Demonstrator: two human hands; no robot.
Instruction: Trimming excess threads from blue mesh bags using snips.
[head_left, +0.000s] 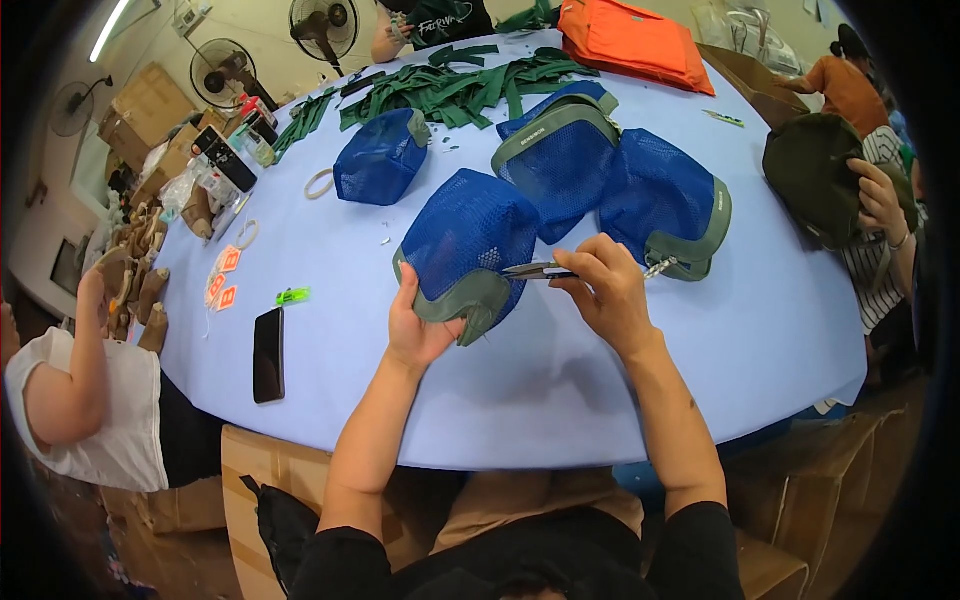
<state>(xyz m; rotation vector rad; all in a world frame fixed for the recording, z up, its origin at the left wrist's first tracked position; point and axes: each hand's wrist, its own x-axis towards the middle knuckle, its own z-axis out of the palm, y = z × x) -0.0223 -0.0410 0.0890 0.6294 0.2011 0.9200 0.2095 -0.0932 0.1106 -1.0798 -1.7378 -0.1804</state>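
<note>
My left hand (425,333) grips a blue mesh pouch (465,225) by its grey-green trim, holding it tilted above the table. In my right hand (606,290) is a pair of thread snips (540,271), fingers closed around it. The metal tips meet the pouch's right side, close to where the trim borders the mesh. Beyond lie more pouches of the same kind: one (378,160) at the back left, another (565,160) behind the held one, and a third (665,195) to the right.
A blue cloth covers the table (340,420). Green fabric strips (470,85) are heaped at the back, beside an orange bag (635,45). A black phone (268,355) and a bright green cutter (293,296) lie left. At right, another person's hand (880,200) holds a dark green bag (815,180).
</note>
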